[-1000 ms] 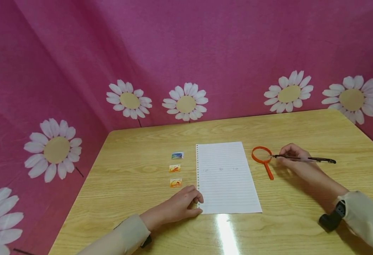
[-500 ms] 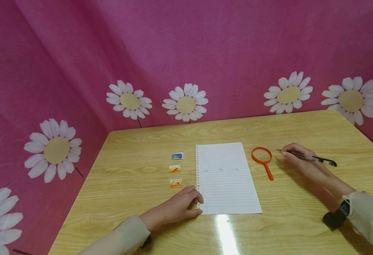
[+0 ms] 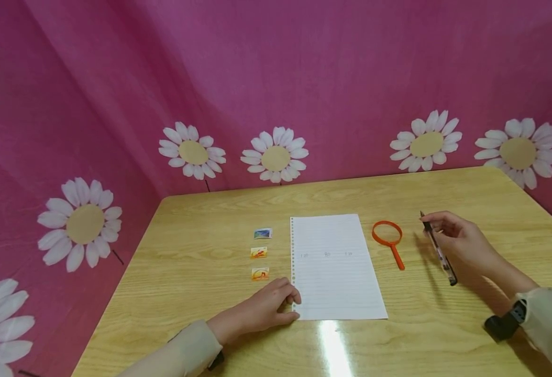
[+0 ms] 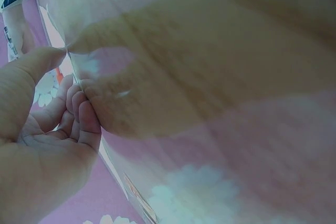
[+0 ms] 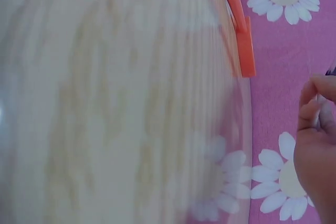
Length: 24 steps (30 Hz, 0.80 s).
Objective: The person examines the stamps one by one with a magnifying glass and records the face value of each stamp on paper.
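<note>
My right hand (image 3: pixel 464 243) pinches a pen (image 3: pixel 438 248) with a clear barrel and dark ends, held above the table right of a magnifying glass (image 3: pixel 397 256). The pen's tip points toward the back, its other end toward me. My left hand (image 3: pixel 268 306) rests on the lower left edge of a lined sheet of paper (image 3: pixel 337 288), its fingers loosely bent, as the left wrist view also shows of that hand (image 4: pixel 58 124). Faint handwritten figures run across the middle of the sheet. In the right wrist view, part of my right hand (image 5: pixel 320 140) shows at the edge.
Three small stamps lie in a column left of the paper: a blue one (image 3: pixel 263 233), a yellow one (image 3: pixel 258 253) and another yellow one (image 3: pixel 260 274). A pink flowered curtain (image 3: pixel 342 78) hangs behind and left of the wooden table (image 3: pixel 200 251).
The pen has swung in my right hand from lying nearly sideways to pointing its tip toward the back. The right hand shifted slightly right. My left hand has stayed on the paper.
</note>
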Each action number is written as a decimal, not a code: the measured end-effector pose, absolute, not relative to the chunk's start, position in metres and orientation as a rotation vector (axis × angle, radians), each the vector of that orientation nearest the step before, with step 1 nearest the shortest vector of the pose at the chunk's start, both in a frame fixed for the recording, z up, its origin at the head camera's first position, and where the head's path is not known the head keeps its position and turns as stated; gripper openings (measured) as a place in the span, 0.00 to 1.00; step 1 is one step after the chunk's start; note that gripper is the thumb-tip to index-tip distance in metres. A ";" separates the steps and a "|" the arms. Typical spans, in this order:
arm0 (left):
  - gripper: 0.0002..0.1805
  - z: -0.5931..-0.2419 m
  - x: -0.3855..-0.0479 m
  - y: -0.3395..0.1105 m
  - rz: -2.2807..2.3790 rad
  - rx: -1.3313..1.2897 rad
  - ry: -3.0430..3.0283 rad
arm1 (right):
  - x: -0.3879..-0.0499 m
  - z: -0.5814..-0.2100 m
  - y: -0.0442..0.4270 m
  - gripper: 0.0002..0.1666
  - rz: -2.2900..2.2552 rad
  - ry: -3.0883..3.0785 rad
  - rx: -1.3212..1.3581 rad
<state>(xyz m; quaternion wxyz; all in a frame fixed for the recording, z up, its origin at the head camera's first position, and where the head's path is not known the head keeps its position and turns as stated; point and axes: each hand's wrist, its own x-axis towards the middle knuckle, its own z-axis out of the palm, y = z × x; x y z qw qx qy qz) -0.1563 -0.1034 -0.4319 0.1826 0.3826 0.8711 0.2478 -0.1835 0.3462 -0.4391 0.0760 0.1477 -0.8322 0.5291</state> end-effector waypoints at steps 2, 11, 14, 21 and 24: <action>0.09 -0.432 -0.156 -0.103 0.699 1.077 2.457 | -0.182 -0.439 0.348 0.19 1.617 -2.492 0.456; 0.09 -0.433 -0.156 -0.104 0.702 1.097 2.467 | -0.187 -0.434 0.349 0.11 1.643 -2.507 0.461; 0.09 -0.432 -0.156 -0.105 0.705 1.096 2.465 | -0.191 -0.433 0.348 0.09 1.521 -2.562 0.482; 0.09 -0.434 -0.156 -0.105 0.710 1.099 2.463 | -0.208 -0.434 0.343 0.06 1.155 -2.755 0.452; 0.09 -0.435 -0.157 -0.105 0.703 1.105 2.467 | -0.215 -0.435 0.342 0.05 1.061 -2.794 0.476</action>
